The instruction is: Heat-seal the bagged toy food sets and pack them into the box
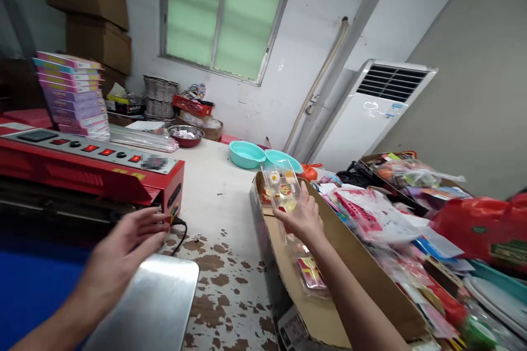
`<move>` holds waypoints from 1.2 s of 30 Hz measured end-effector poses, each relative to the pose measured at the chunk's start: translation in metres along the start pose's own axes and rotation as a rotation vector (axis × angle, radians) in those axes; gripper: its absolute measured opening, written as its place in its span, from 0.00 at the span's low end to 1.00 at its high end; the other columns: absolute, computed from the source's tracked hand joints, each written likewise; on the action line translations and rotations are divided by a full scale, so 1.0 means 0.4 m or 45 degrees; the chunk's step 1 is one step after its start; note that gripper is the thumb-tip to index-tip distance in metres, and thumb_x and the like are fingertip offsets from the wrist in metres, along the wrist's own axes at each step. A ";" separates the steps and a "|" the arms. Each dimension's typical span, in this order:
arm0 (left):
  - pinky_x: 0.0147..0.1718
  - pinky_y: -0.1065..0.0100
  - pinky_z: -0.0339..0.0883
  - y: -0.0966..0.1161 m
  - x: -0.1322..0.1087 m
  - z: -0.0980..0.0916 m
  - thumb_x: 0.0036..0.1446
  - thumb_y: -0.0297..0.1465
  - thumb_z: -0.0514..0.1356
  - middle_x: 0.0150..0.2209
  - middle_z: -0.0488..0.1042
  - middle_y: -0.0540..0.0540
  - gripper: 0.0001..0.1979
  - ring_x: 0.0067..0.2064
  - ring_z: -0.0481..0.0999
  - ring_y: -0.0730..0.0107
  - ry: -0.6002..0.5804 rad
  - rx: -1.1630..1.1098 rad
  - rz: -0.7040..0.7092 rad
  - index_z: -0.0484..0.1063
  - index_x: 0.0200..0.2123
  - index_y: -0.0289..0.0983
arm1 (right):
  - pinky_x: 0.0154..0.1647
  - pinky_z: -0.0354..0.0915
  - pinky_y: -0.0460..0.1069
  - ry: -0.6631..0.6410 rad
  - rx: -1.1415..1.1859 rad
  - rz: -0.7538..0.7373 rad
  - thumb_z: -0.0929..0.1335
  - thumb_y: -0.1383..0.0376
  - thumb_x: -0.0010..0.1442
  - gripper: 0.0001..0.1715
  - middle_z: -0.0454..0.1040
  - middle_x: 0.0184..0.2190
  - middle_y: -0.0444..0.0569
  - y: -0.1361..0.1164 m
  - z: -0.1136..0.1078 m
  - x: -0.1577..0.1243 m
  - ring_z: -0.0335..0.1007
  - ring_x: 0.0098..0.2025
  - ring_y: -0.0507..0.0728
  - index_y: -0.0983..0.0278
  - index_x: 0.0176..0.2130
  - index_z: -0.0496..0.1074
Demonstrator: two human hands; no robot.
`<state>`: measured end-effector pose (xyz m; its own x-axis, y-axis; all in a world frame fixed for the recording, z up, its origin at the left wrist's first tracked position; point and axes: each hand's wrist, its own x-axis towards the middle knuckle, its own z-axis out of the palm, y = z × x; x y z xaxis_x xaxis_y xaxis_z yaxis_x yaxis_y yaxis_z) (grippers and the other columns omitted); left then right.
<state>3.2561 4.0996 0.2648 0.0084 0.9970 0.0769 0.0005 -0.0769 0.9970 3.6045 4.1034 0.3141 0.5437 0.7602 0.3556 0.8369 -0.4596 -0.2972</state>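
Right hand (302, 214): closed on the lower end of a clear blister pack (282, 186), thumb side toward the camera. The pack is held upright at frame centre, above the far end of an open cardboard box (288, 279). Small coloured pieces show through its cavities; what they are cannot be told.

Left hand (123, 247): holding nothing, fingers spread wide, palm turned inward. It hovers at lower left, just beside the end of the red sealing machine (82, 173) and over the near edge of a steel plate (156, 301). Whether the fingertips touch the machine cannot be told.

Surroundings: a second sealed packet (310, 271) lies inside the box below the right forearm. A heap of packaged goods (370, 219) fills the right of the frame. Two teal basins (246, 153) stand on the tabletop (218, 197) beyond the box, and a stack of flat pink cartons (74, 96) sits behind the machine at upper left. A black cable (181, 230) leaves the machine's end.

Assessment: the grip is at one end only, so thin plastic may flex. Judged best practice is to pinch the flat rim rather than the cavities, keep the pack steady so the loose pieces stay seated, and keep the free hand away from the machine's mouth and the cable.
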 end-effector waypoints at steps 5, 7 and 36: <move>0.47 0.63 0.66 0.054 0.014 0.155 0.44 0.38 0.68 0.55 0.65 0.37 0.38 0.52 0.69 0.60 -0.404 -0.389 -0.225 0.55 0.56 0.38 | 0.49 0.61 0.64 0.049 0.227 -0.470 0.69 0.54 0.44 0.59 0.61 0.52 0.60 -0.161 -0.016 -0.180 0.57 0.55 0.71 0.62 0.65 0.37; 0.44 0.64 0.66 0.056 0.021 0.173 0.45 0.33 0.67 0.54 0.66 0.38 0.36 0.52 0.70 0.60 -0.403 -0.567 -0.256 0.55 0.56 0.38 | 0.50 0.61 0.64 0.010 0.362 -0.604 0.70 0.55 0.44 0.59 0.62 0.51 0.60 -0.201 0.007 -0.241 0.58 0.53 0.71 0.63 0.65 0.38; 0.28 0.69 0.68 -0.012 -0.011 -0.051 0.43 0.24 0.62 0.36 0.71 0.47 0.27 0.29 0.75 0.69 -0.194 -0.429 -0.360 0.60 0.48 0.38 | 0.28 0.61 0.47 -1.224 1.400 -0.356 0.76 0.54 0.38 0.19 0.73 0.23 0.48 -0.373 0.116 -0.218 0.64 0.24 0.50 0.68 0.24 0.75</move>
<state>3.2355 4.0956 0.2595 0.2015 0.9639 -0.1738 -0.3008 0.2298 0.9256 3.4295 4.1271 0.2861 -0.2376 0.9692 -0.0641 0.2014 -0.0154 -0.9794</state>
